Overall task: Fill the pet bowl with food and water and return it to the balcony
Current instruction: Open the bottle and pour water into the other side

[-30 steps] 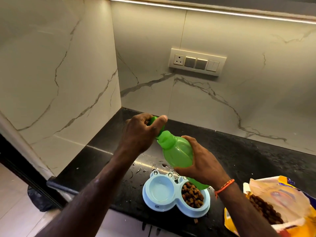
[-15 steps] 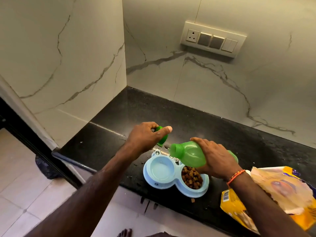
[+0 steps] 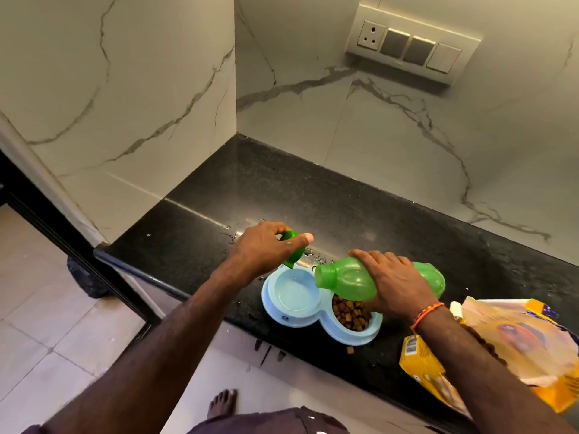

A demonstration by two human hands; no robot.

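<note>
Well, the right hand is wrapped over the green bottle, tipped nearly flat with its open mouth just above the left well of the blue pet bowl; the left hand pinches the green cap just beside the bowl's far rim. The bowl sits on the black surface close to its front edge, the right well already full of brown kibble, the left well pale and, as far as I can tell, holding little or no water; I cannot make out a stream leaving the mouth. The trouble I'd watch for is the aim; the bottle's mouth hangs near the ridge between the two wells, so a sudden gush could run over into the kibble and soak it. Droplets already lie on the surface behind the bowl, and more slop there would make it slippery, perhaps letting the light bowl slide toward the edge. One loose piece of kibble lies in front of the bowl, and a bare foot shows on the floor below, so spilled water would land underfoot. The open yellow food bag lies just beside the right forearm; a careless elbow could tip more out. Filling the well to the brim would also make the walk to the balcony a sloshing one.
</note>
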